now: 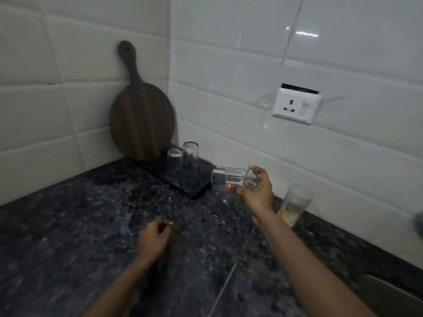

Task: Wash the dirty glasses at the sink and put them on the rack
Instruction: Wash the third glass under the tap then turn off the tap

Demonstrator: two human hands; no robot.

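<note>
My right hand (256,191) grips a clear glass (231,178) by its base, tipped on its side with the mouth pointing left, just over the right edge of the dark rack mat (194,188). Two clear glasses stand upside down on that mat, a short one (174,160) and a taller one (190,156). A dirty glass (295,205) with yellowish residue stands upright by the wall, behind my right wrist. My left hand (154,236) hovers low over the counter with its fingers loosely curled and nothing in it.
A round wooden cutting board (140,120) leans in the tiled corner behind the mat. A white wall socket (296,106) sits on the right wall. The dark speckled counter (68,236) spreads to the left. The sink's edge (389,291) shows at the lower right.
</note>
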